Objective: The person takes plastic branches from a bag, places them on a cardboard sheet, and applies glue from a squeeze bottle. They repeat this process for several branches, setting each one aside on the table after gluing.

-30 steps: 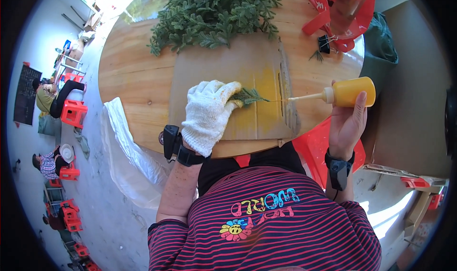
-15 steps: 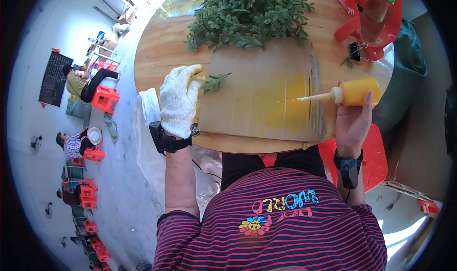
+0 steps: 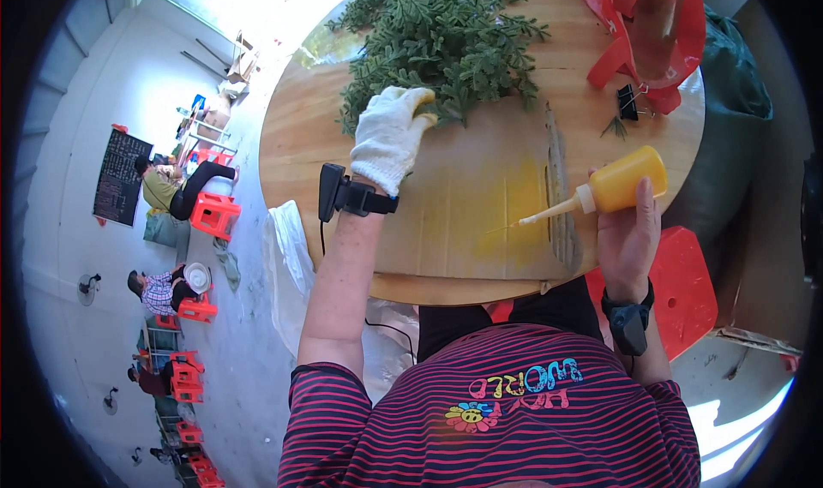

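Observation:
My left hand [image 3: 391, 138], in a white knit glove with yellowed fingertips, reaches to the near left edge of a pile of green leafy sprigs [image 3: 450, 47]. Its thumb and forefinger are bent with a gap between them, and nothing shows in that gap. My bare right hand [image 3: 627, 235] holds a yellow squeeze bottle [image 3: 630, 179] tilted, its long pale nozzle pointing left and down. A thin strand hangs at the nozzle's tip, over a yellow-stained sheet of cardboard [image 3: 454, 222]. The glove hides part of the cardboard's left side.
The round wooden table [image 3: 300, 137] carries a black binder clip [image 3: 628, 102], a small loose sprig [image 3: 615, 127], a red bag [image 3: 609, 68] and a green-lidded jar [image 3: 658, 34]. A red stool [image 3: 686, 295] stands at the right. Several people sit far left.
My gloved left hand has moved from beside the single sprig on the cardboard up to the pile. That sprig no longer shows. The bottle now tilts more steeply, nozzle lower.

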The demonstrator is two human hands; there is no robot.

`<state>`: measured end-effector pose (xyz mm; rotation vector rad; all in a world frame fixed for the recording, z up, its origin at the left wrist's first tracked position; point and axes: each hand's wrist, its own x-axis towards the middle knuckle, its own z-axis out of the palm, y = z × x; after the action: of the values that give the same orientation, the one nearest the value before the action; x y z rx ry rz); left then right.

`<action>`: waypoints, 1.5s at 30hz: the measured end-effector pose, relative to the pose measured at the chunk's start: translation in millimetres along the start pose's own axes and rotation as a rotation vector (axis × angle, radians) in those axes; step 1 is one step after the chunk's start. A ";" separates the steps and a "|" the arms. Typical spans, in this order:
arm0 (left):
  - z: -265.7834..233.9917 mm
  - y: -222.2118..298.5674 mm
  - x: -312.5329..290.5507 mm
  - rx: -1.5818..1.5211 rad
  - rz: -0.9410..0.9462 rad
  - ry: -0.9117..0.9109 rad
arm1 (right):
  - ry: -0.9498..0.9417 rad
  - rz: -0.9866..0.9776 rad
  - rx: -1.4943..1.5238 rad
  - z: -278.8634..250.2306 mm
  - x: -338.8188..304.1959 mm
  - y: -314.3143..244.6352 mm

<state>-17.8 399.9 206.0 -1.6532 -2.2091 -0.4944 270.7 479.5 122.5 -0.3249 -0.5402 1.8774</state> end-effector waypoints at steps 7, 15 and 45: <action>21.0 0.2 1.5 0.244 0.055 -0.044 | 0.010 -0.009 -0.020 1.5 1.4 0.7; 0.2 -22.8 -5.3 -0.198 -0.150 0.054 | 0.015 -0.019 -0.011 -0.5 2.7 1.1; -5.9 73.6 -92.1 -0.353 -0.025 0.138 | 0.016 -0.197 -0.051 11.4 8.7 -21.8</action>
<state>78.0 338.7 174.0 -1.6966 -2.1345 -1.0234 279.8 491.6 143.7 -0.3092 -0.5889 1.6722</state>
